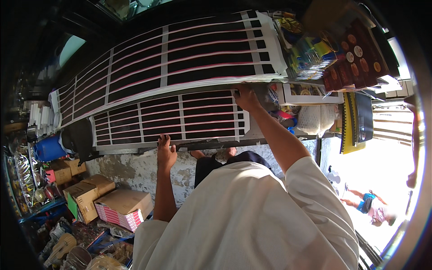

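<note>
A long printed sheet (162,118) with black panels and white and pink stripes lies along the front of a dark counter. My left hand (166,153) rests at its near edge, fingers bent a little and slightly apart on the border. At its far right corner my right hand (247,99) is closed, with the fingers curled at the sheet's edge, close under the stack; the fingertips are partly hidden. Behind it a larger stack of similar printed sheets (164,56) overlaps the smaller sheet's far side.
At right stand dark red boxes (353,63), a white-framed box (310,94) and a yellow spiral-bound book (348,121). Cardboard boxes (92,191) and a blue container (48,148) are on the left. A person (371,202) is outside at right, in bright light.
</note>
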A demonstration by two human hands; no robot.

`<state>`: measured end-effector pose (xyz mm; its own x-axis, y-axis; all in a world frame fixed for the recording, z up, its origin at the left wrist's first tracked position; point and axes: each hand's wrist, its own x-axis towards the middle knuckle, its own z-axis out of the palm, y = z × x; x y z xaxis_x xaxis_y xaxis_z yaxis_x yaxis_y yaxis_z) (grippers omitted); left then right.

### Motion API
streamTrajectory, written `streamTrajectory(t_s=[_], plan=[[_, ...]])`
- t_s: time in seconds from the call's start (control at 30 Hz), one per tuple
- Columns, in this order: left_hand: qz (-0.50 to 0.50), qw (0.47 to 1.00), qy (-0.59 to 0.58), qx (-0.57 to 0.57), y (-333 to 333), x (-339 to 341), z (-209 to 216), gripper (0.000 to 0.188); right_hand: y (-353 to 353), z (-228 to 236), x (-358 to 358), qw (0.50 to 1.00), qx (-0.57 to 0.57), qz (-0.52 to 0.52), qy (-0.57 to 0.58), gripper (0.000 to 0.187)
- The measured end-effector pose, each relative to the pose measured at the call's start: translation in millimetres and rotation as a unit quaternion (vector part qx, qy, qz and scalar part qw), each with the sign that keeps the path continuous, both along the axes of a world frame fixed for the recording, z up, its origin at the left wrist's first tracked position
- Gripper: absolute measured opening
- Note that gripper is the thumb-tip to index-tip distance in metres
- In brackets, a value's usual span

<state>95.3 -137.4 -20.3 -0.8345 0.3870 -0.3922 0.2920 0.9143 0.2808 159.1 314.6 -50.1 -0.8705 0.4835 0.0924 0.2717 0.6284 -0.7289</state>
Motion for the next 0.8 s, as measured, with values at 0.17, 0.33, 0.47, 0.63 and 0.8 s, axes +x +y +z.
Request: streamTrajectory(t_s=[0.17,0.33,0.47,0.63,0.8], plan=[[-0.001,1.000,0.006,0.003,1.1,0.9,1.5,0.063,-1.0,5.1,-8.1,1.000,-0.011,-0.007,-0.006,0.015],[-0.007,1.000,0.007,0.020,0.1,0.8,3.9,0.064,0.6,5.0,-9.2,0.995,-0.005,-0.028,-0.097,0.032],[0.000,1.000,0.004,0.018,1.5,0.7,5.4,0.062,3.9,4.4,15.1,0.994,-0.061,-0.055,-0.076,0.045],[-0.002,1.000,0.015,0.027,2.8,3.1,5.1,0.062,-22.8,8.1,91.8,0.961,-0.239,-0.081,-0.115,0.054],[0.003,1.000,0.010,0.009,2.0,1.3,2.1,0.064,-66.5,9.4,123.3,0.929,-0.338,-0.106,-0.111,0.053]])
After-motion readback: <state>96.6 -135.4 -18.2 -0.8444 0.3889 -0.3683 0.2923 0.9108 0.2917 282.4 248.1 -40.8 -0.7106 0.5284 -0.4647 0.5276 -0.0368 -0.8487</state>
